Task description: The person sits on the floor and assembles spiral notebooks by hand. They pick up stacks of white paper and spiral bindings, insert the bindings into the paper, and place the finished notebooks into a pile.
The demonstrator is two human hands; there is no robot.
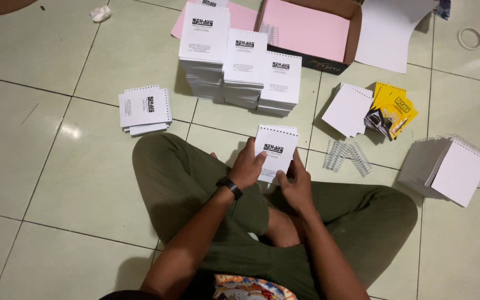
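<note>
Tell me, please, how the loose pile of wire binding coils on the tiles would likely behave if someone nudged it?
The wire binding coils look thin and open, so probably very light and easily shifted. Being cylindrical, they may roll on the glossy floor tiles. Lying bunched together, they could snag one another and move as a clump.

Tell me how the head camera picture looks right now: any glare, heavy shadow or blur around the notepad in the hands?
Head view: a small glare spot on the floor tiles left of the knee; soft shadow beside the notepad stacks; the notepad held by the left hand and right hand is evenly lit and fairly sharp, no motion blur; corners darken slightly.
</note>
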